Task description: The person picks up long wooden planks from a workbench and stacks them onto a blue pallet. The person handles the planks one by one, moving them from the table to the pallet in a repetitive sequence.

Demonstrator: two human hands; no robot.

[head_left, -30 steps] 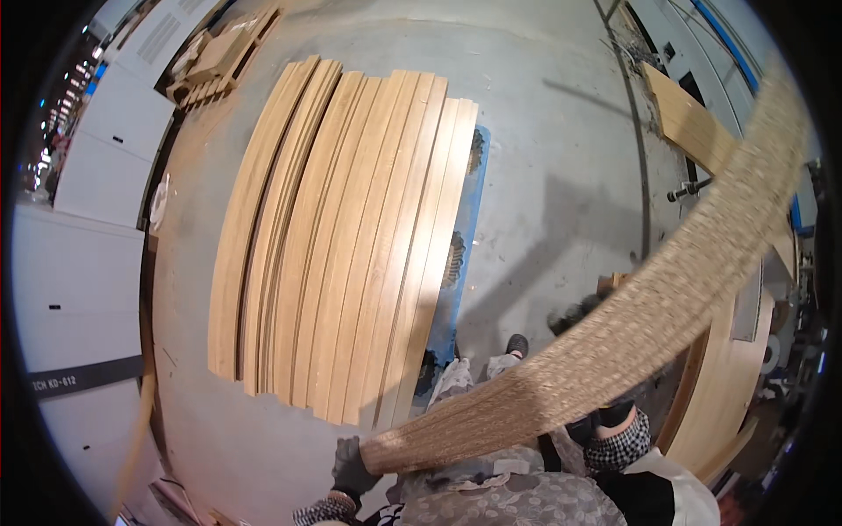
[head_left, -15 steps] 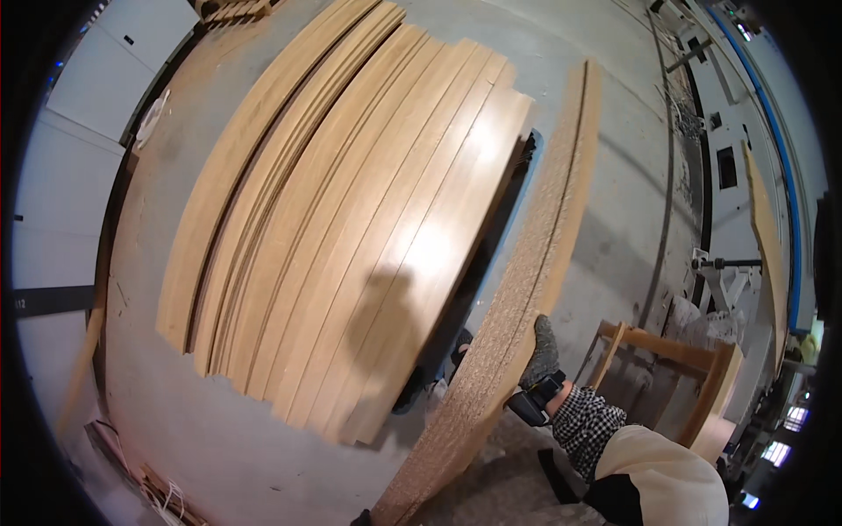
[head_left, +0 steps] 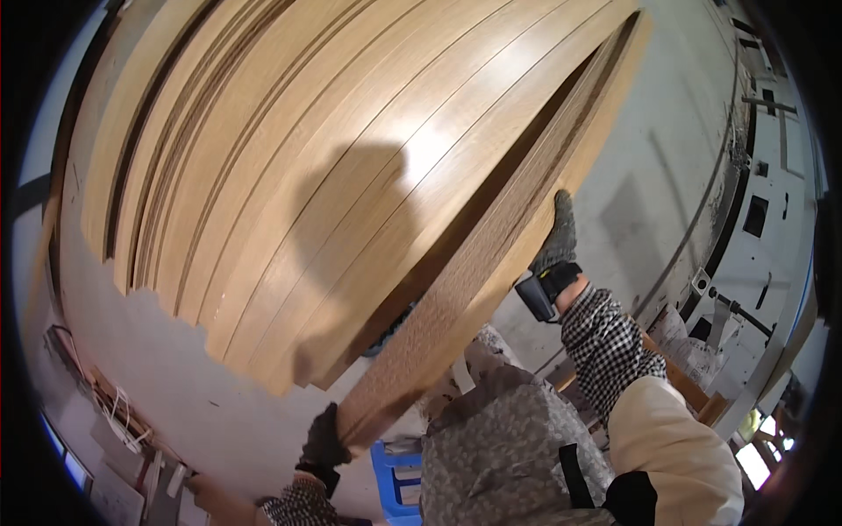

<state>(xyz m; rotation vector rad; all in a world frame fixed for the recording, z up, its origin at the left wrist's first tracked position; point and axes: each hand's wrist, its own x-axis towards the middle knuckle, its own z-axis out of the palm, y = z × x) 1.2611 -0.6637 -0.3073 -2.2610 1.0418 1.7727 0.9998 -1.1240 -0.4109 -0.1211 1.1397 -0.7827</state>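
A pair of long wood-grain boards (head_left: 478, 273), face to face with brown particleboard edges showing, is tilted on edge beside the stack. My right hand (head_left: 555, 232), in a dark grey glove, grips their outer face about midway along, its fingers partly hidden. At the near end, my gloved left hand (head_left: 324, 438) holds the corner. The large stack of similar boards (head_left: 351, 228) lies flat on the left, in several rows side by side. At the far end the held boards come close to the stack's right edge; I cannot tell whether they touch.
A blue plastic stool (head_left: 390, 482) stands near my legs. White machinery (head_left: 767, 210) runs along the right, with a wooden frame (head_left: 680, 364) partly behind my arm. Loose cables and scraps (head_left: 118, 412) lie at lower left. Grey floor (head_left: 653, 175) shows between boards and machinery.
The held boards have moved left and up against the stack's side, closing most of the gap. My left hand has come into fuller view at their near end. The view has shifted closer.
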